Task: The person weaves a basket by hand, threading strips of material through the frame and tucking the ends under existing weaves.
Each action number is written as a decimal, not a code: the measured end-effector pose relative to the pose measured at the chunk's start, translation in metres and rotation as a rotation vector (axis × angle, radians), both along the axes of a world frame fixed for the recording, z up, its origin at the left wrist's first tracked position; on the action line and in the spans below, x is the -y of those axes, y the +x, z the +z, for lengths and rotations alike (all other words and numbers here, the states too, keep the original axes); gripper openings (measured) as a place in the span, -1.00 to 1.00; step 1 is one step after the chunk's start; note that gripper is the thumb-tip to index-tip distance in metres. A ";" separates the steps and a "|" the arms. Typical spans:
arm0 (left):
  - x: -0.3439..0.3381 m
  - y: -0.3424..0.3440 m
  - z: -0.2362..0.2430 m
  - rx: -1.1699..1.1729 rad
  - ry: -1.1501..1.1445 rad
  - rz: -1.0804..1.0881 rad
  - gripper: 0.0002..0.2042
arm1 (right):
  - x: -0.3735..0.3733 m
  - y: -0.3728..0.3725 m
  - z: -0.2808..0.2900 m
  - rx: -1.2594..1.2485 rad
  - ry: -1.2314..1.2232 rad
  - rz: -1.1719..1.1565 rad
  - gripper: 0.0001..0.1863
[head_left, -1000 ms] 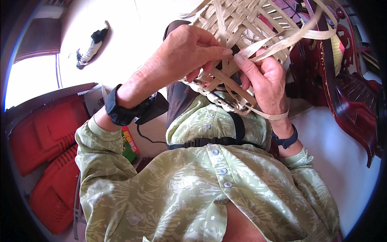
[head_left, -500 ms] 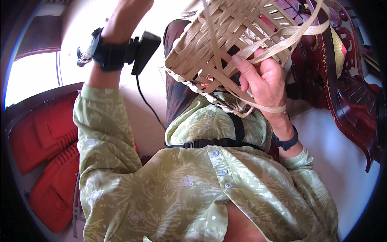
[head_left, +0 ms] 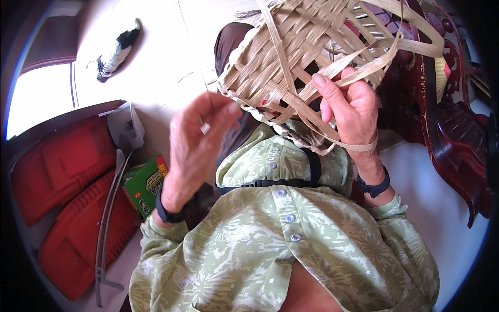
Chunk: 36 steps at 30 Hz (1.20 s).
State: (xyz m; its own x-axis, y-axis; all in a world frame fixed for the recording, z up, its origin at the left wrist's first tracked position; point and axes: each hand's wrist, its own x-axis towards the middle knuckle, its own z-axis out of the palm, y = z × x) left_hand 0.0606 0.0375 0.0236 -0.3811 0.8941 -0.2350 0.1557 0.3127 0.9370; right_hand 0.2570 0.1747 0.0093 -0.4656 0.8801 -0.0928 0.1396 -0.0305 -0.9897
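I note a pale green shirt (head_left: 249, 242), patterned with white leaves and flowers, fitted with round shiny buttons (head_left: 290, 218). A black buckled strap (head_left: 283, 183) crosses it; dark bands (head_left: 375, 187) encircle both wrists (head_left: 370, 167).

Glare whitens the floor (head_left: 163, 57) left of the woven basket (head_left: 291, 49); beside it, the left hand (head_left: 195, 132) is slightly blurred; outer edges bend.

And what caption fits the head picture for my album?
Right hand pinching pale strips of a partly woven basket, left hand close by.
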 end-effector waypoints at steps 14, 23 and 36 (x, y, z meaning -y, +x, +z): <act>-0.013 0.054 -0.031 1.019 0.119 0.082 -0.56 | 0.000 0.004 -0.003 0.009 0.009 0.010 -0.85; -0.011 0.053 -0.035 0.895 0.047 0.100 -0.60 | -0.010 -0.001 0.013 0.101 0.006 0.216 -0.85; -0.006 0.052 -0.034 1.062 0.088 0.173 -0.68 | -0.027 -0.032 0.016 -0.053 -0.183 0.162 -0.83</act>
State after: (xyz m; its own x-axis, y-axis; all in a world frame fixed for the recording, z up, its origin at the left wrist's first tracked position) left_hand 0.1123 0.0435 -0.0107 -0.1436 0.8776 -0.4573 -0.7896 0.1769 0.5876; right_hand 0.2253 0.2018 0.0248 -0.6075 0.7646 -0.2152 0.1048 -0.1913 -0.9759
